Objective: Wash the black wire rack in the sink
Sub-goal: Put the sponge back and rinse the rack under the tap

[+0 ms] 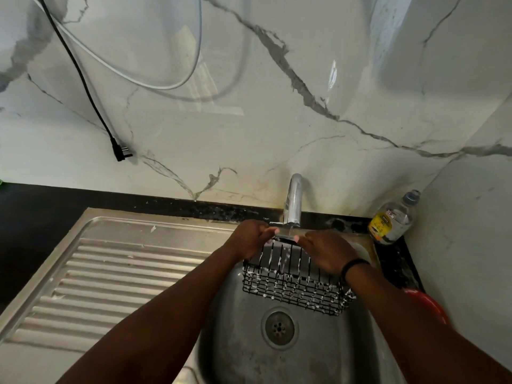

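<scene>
A black wire rack, flecked with white suds, is held tilted over the steel sink, its top edge right under the chrome tap. Water runs from the tap onto that top edge. My left hand grips the rack's upper left corner. My right hand grips its upper right side, a black band on the wrist. The drain lies below the rack.
A ribbed steel draining board extends left of the basin. A plastic bottle stands in the back right corner on the black counter. A red object shows behind my right forearm. A black plug and cables hang on the marble wall.
</scene>
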